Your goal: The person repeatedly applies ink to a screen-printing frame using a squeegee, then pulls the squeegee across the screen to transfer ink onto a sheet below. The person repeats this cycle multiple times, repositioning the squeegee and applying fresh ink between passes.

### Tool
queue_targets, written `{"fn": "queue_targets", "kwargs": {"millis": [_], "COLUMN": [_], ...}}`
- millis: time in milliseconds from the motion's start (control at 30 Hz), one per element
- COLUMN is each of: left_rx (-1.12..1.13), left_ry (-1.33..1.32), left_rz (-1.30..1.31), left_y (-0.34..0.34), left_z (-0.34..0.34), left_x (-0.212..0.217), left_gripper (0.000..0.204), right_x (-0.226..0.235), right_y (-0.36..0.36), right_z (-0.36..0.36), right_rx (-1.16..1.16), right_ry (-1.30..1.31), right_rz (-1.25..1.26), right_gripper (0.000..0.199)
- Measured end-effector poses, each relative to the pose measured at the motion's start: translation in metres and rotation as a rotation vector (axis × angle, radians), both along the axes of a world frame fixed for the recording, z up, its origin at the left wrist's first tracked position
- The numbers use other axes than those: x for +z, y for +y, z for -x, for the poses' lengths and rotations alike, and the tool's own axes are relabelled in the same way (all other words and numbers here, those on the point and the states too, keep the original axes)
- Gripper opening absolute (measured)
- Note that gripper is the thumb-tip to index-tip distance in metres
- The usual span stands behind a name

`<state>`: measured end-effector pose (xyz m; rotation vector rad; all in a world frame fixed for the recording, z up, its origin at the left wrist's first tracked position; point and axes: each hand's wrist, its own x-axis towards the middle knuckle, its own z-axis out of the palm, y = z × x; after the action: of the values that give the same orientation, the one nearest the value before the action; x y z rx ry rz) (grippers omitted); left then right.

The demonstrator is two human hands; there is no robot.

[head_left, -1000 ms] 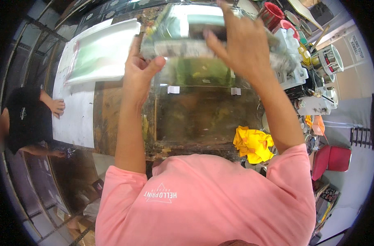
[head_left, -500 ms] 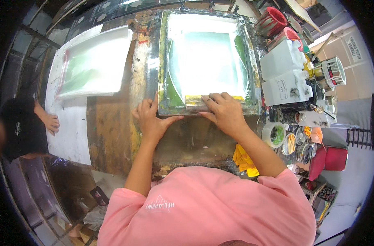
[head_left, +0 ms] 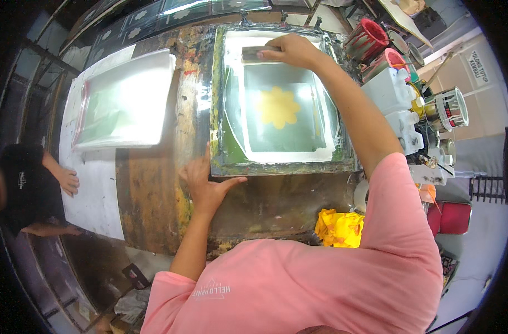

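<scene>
A screen printing frame (head_left: 281, 168) lies on the stained worktable, its mesh showing a yellow flower shape (head_left: 278, 108) inside a white border. My right hand (head_left: 295, 51) is closed around a squeegee (head_left: 253, 54) at the far end of the mesh, fingers on top. At the frame's near left corner rests my left hand (head_left: 201, 181). Its forefinger points along the left side and its thumb stretches beside the front edge, the two spread apart. The squeegee's blade is hidden below its handle and my fingers.
A stack of clear plastic sheets (head_left: 126, 106) lies left on white paper (head_left: 92, 195). Another person's hand (head_left: 69, 181) rests at that paper's edge. Paint-smeared cans (head_left: 367, 39) and white jugs (head_left: 401, 129) crowd the right. A yellow cloth (head_left: 340, 227) sits near my right side.
My right hand has moved the squeegee from the near edge to the far end of the mesh. The yellow flower shape now shows. My left hand remains at the corner.
</scene>
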<state>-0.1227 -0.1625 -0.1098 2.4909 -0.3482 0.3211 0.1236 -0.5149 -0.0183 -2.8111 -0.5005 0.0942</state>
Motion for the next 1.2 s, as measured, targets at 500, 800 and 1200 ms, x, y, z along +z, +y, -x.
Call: {"fn": "queue_targets", "kwargs": {"millis": [500,800,1200], "left_rx": [-0.043,-0.085,0.050], "left_ry": [-0.140,0.097,0.010], "left_rz": [0.042,0.848,-0.432], "left_y": [0.000,-0.032,-0.034], "left_z": [0.000,-0.004,-0.002], "left_x": [-0.007,0.053,0.044], "left_gripper": [0.117,0.094,0.107], "right_x": [-0.020,0.065,0.183], "right_y": [0.062,0.081,0.068], "right_z": [0.213,0.271,0.171], "right_rx": [-0.095,-0.099,-0.170], "right_ry": [-0.249,-0.511,-0.873], "right_rz": [0.041,0.075,-0.013], "right_gripper": [0.046,0.037,0.043]}}
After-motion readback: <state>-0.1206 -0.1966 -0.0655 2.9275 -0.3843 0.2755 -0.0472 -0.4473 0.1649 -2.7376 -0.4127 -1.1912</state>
